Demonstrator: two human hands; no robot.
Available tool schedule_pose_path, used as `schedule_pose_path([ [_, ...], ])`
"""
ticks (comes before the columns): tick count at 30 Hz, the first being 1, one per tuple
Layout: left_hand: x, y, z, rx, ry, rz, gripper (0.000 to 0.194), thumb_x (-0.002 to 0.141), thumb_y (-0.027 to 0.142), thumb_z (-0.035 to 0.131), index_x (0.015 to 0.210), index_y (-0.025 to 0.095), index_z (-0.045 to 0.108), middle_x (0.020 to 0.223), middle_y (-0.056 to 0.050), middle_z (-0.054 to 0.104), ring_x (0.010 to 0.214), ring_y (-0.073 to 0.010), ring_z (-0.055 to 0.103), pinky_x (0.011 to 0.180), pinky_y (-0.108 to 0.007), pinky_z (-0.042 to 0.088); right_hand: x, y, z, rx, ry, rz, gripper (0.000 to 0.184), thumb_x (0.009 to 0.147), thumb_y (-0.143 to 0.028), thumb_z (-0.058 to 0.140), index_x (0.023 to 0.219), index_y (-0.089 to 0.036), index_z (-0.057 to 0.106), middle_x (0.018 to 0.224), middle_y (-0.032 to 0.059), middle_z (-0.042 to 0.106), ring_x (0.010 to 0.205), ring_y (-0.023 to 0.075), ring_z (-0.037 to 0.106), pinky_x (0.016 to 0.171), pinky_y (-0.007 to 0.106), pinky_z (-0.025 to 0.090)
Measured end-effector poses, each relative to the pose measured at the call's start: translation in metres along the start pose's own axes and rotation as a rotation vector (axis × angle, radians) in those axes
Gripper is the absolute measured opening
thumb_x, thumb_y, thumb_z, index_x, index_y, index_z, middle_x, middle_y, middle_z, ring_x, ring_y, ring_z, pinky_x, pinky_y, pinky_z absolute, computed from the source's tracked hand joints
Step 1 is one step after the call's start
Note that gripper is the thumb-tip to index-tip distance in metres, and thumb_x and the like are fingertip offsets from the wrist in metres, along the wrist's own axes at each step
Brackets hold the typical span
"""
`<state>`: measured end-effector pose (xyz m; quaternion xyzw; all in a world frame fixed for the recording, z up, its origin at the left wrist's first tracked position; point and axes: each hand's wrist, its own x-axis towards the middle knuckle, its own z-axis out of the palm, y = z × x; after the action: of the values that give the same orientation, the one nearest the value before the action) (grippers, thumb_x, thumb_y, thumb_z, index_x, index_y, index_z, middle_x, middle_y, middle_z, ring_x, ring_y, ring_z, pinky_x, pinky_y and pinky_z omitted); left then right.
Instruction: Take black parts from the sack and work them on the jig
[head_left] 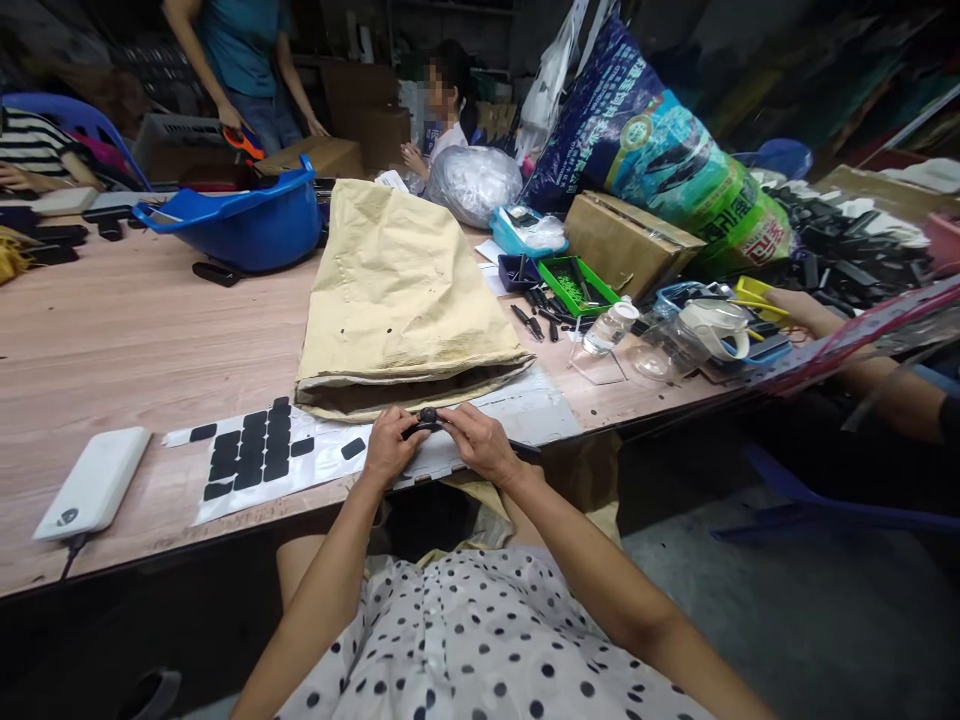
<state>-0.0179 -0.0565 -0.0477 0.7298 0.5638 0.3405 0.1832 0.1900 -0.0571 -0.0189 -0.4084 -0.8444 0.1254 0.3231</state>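
Observation:
Both my hands meet at the near edge of the wooden table [135, 340]. My left hand [390, 445] and my right hand [480, 440] pinch the two ends of a small black part [426, 420] held between them, fingers curled. Just left of my hands lies a white backing sheet [322, 465] carrying several black adhesive pads [251, 450]. Directly behind my hands sits a large tan paper sack [401, 280], lying flat with its open mouth facing me.
A white power bank [94, 482] with a cable lies at the near left. A blue plastic basin [247, 220], a green tray [574, 285], a cardboard box [626, 240], a printed sack [660, 150] and black parts crowd the back. Other people work around the table; a co-worker's arm [847, 350] reaches in at right.

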Motion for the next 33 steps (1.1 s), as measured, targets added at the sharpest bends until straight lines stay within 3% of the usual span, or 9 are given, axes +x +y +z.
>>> schedule_pose_path([
  [5,0.000,0.002,0.001,0.003,0.008,-0.004,0.014,0.083,0.029,0.069,0.092,0.028,0.079,0.075,-0.001,0.058,0.076,-0.0190,0.053,0.078,-0.034,0.047,-0.002,0.000,0.000,-0.101,-0.103,0.029,0.028,0.101,-0.028,0.051,0.123,-0.029,0.068,0.094,0.0040,0.066,0.085,0.0140,0.064,0.073,0.020,0.050],
  [11,0.000,0.000,0.002,-0.007,0.012,-0.038,0.017,0.080,0.031,0.071,0.095,0.028,0.079,0.080,-0.002,0.063,0.080,-0.0205,0.057,0.080,-0.036,0.050,0.000,0.002,-0.009,-0.114,-0.009,0.078,0.032,0.103,-0.029,0.044,0.127,-0.030,0.066,0.097,0.0047,0.066,0.090,0.0161,0.065,0.080,0.023,0.052],
  [16,0.001,0.000,0.002,-0.009,0.013,-0.047,0.016,0.080,0.031,0.072,0.093,0.028,0.080,0.080,-0.002,0.063,0.081,-0.0208,0.058,0.081,-0.036,0.050,-0.006,0.005,-0.007,-0.139,-0.072,0.078,0.031,0.100,-0.026,0.050,0.124,-0.031,0.068,0.094,0.0042,0.066,0.086,0.0160,0.065,0.077,0.023,0.052],
  [19,0.001,0.002,0.001,-0.004,0.003,-0.053,0.016,0.080,0.031,0.072,0.094,0.028,0.079,0.081,-0.002,0.063,0.082,-0.0210,0.059,0.082,-0.037,0.050,-0.008,0.009,-0.009,-0.141,-0.038,0.093,0.031,0.101,-0.026,0.048,0.125,-0.031,0.067,0.095,0.0044,0.067,0.089,0.0168,0.065,0.078,0.024,0.053],
  [26,0.000,0.006,-0.001,0.007,0.010,-0.062,0.016,0.077,0.028,0.074,0.092,0.024,0.075,0.082,-0.001,0.063,0.085,-0.0216,0.060,0.083,-0.037,0.049,0.006,0.041,-0.023,-0.202,-0.008,0.066,0.028,0.100,-0.025,0.048,0.117,-0.028,0.070,0.094,0.0049,0.066,0.089,0.0179,0.062,0.077,0.026,0.050],
  [33,-0.002,0.010,-0.002,0.026,0.004,-0.043,0.013,0.079,0.036,0.073,0.086,0.025,0.073,0.081,-0.001,0.062,0.084,-0.0215,0.059,0.083,-0.036,0.049,0.003,0.064,-0.017,-0.241,-0.046,-0.009,0.022,0.097,-0.025,0.054,0.108,-0.026,0.073,0.090,0.0062,0.063,0.090,0.0217,0.054,0.079,0.033,0.045],
])
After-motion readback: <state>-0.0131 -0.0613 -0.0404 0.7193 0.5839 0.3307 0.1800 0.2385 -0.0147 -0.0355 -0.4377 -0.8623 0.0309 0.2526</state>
